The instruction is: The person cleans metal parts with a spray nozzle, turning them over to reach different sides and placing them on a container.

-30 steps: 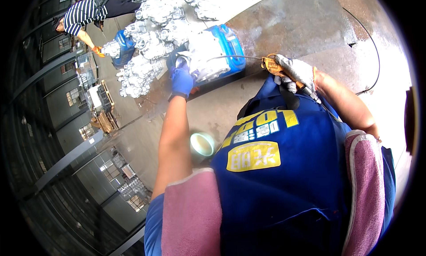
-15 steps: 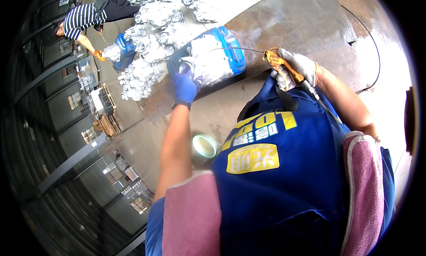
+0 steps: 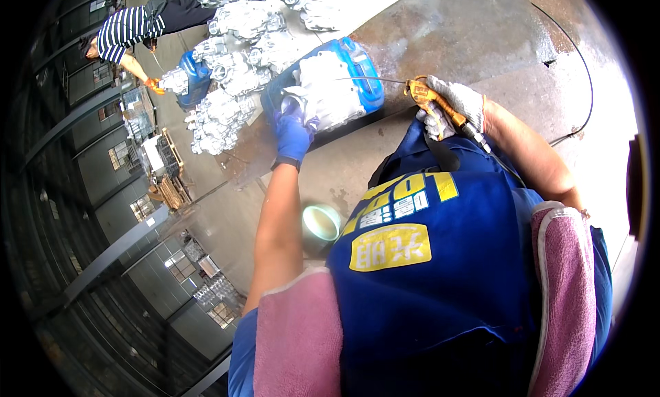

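A silvery metal casting (image 3: pixel 333 91) lies on a blue plastic drum (image 3: pixel 369 77) on its side in front of me. My left hand (image 3: pixel 294 137), in a blue glove, has its fingers closed around the round neck at the casting's near left end. In a pale work glove, my right hand (image 3: pixel 462 100) grips a yellow air blow gun (image 3: pixel 421 91) to the right of the drum. The gun's long thin nozzle reaches left over the casting; where its tip ends is hard to make out against the bright metal.
Several similar castings (image 3: pixel 237 74) crowd the floor at the far left. Beyond them a person in a striped shirt (image 3: pixel 127 32) bends over another casting on a blue drum (image 3: pixel 196 81). A pale green bucket (image 3: pixel 322 222) stands near my left forearm. A black hose (image 3: pixel 590 87) curves along the right.
The blow gun and my right hand have shifted slightly left, toward the casting. My left hand keeps its hold on the neck. The whole view has moved a little.
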A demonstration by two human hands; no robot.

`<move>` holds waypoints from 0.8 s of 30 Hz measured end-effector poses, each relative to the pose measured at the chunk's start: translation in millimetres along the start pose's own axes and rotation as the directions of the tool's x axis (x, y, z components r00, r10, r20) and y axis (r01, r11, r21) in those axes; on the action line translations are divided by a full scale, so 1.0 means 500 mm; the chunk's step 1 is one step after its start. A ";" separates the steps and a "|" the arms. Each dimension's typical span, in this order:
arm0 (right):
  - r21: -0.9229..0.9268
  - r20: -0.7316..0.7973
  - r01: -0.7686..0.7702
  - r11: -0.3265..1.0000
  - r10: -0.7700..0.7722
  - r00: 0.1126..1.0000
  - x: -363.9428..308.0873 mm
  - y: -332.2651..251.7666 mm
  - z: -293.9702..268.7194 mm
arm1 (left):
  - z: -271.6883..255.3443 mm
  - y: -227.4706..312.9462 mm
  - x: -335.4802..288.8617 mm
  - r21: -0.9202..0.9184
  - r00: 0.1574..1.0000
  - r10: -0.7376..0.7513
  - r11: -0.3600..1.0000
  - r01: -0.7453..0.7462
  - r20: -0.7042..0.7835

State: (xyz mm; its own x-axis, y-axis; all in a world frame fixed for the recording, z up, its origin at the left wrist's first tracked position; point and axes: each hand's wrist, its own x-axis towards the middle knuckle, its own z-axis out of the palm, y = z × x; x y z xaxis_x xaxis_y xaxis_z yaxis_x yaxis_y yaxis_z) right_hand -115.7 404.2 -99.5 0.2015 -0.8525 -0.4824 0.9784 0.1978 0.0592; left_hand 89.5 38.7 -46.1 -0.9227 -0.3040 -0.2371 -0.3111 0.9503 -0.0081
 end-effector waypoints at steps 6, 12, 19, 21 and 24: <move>-0.016 0.028 0.018 1.000 -0.018 0.999 -0.002 0.007 -0.002 | -0.010 0.011 0.002 -0.024 0.999 0.021 0.999 -0.021 -0.035; -0.025 -0.014 0.030 0.999 -0.031 0.999 -0.016 0.004 0.024 | 0.002 -0.006 0.000 -0.035 0.999 0.034 0.999 -0.035 -0.021; -0.270 -0.059 0.121 0.955 -0.141 0.988 -0.010 0.002 0.011 | -0.020 0.016 0.003 -0.039 0.998 0.043 0.998 -0.045 -0.034; -0.351 -0.108 0.106 0.930 -0.152 0.982 -0.013 -0.004 0.015 | -0.010 0.006 -0.002 -0.022 0.998 0.050 0.998 -0.051 -0.045; -0.375 -0.186 0.075 0.924 -0.154 0.970 -0.021 -0.009 0.038 | -0.006 -0.005 -0.003 -0.021 1.000 0.003 1.000 -0.002 0.015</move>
State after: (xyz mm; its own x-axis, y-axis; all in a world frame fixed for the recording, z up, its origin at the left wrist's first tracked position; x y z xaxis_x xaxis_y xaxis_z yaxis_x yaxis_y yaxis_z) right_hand -121.6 403.1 -78.2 0.0361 -0.7677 -0.6398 0.9023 0.3003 -0.3093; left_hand 91.0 36.8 -42.7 -0.9200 -0.3003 -0.2519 -0.3135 0.9495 0.0129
